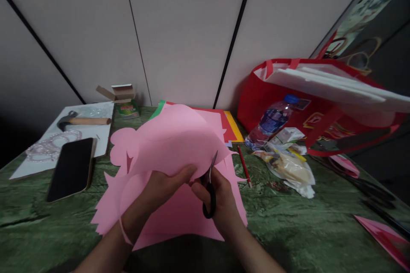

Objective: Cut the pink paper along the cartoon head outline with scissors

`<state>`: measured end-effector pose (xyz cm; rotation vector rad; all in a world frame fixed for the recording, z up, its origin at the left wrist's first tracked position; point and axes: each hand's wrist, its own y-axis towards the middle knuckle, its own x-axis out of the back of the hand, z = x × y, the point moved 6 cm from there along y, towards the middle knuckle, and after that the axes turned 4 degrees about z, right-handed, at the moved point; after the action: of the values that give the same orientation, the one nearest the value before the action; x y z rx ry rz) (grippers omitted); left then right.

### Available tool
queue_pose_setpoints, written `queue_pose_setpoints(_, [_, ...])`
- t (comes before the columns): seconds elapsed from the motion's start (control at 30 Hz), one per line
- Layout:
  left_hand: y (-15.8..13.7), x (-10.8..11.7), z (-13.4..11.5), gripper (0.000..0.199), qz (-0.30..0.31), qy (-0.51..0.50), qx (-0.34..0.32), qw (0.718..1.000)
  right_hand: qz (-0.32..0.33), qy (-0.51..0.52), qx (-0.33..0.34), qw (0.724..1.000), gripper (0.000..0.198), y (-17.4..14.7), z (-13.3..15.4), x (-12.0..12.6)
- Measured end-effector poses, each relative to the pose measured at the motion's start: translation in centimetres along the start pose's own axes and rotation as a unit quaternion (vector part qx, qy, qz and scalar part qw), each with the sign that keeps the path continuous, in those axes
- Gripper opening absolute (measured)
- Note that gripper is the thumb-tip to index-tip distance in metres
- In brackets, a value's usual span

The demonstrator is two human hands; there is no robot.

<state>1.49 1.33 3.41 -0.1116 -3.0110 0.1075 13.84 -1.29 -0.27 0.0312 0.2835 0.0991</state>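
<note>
Dim shot, lots lost in shadow: left edge of the table (320,239) at 9 o'clock goes black, and the dark panel at 2 o'clock only shows vague reflections. Left hand (166,187) pinches the pink paper (173,140) near frame centre, thumb on top, fingers hidden under the sheet. Right hand (218,196) is closed around the black handle of the scissors (210,187), blades poking up into the paper's edge at 12 o'clock from the hand; how far the blades part is hard to make out. The paper curls up off the table, its lower part cut ragged and lying flat under both wrists. A stack of coloured sheets (232,130) sits mostly hidden behind it. Red bag (256,94) at 2 o'clock holds white flat boards (336,83) sticking out, right side cut off by the frame. Water bottle (272,121) lies against the bag, crumpled wrappers (288,166) just beside it, contents unclear. Red pencil (244,166) lies near the right hand. At 10 o'clock: phone (72,168), hammer (83,120), beads (51,145), and a small open carton (120,92), inside not visible.
</note>
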Motion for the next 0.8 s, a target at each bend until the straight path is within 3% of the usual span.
queue_pose_setpoints(0.23, [0.16, 0.19, 0.4, 0.013, -0.01, 0.017, -0.005, 1.0, -0.001, -0.051, -0.001, 0.999, 0.025, 0.02, 0.46, 0.1])
queue_pose_setpoints(0.8, [0.04, 0.1, 0.08, 0.014, -0.001, 0.009, 0.013, 1.0, -0.016, -0.052, -0.01, 0.998, 0.025, -0.1, -0.33, 0.37])
